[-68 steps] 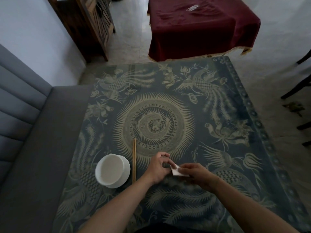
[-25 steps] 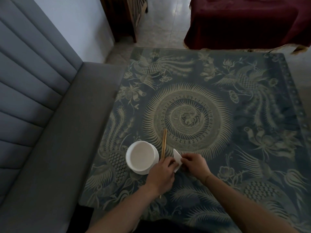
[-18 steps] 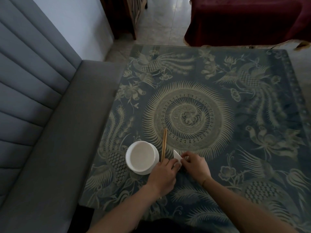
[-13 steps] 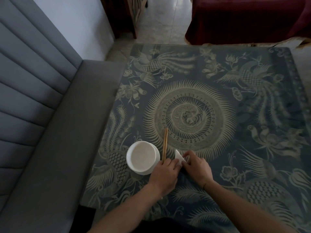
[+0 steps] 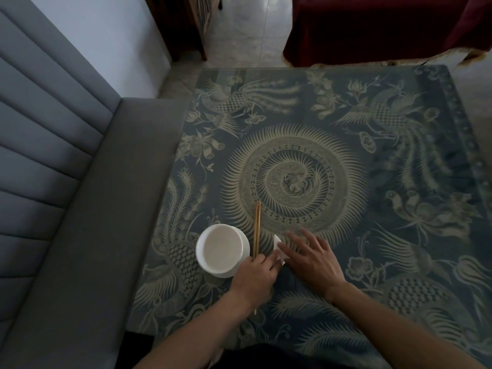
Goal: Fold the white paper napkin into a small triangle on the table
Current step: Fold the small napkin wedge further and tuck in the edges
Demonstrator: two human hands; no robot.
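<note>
A small folded white paper napkin lies on the patterned table just right of the chopsticks. Only its pointed upper part shows between my two hands. My left hand lies over the near ends of the chopsticks, its fingertips touching the napkin's lower left edge. My right hand is spread flat with straight fingers, pressing down at the napkin's right side and covering part of it.
A white bowl on a white saucer stands left of the wooden chopsticks, touching distance from my left hand. A grey padded bench runs along the table's left edge. A red-draped table stands beyond.
My right hand has opened from a pinch on the napkin to flat, spread fingers pressing down. The napkin has come down onto the table beside the chopsticks. My left hand stays at its edge.
</note>
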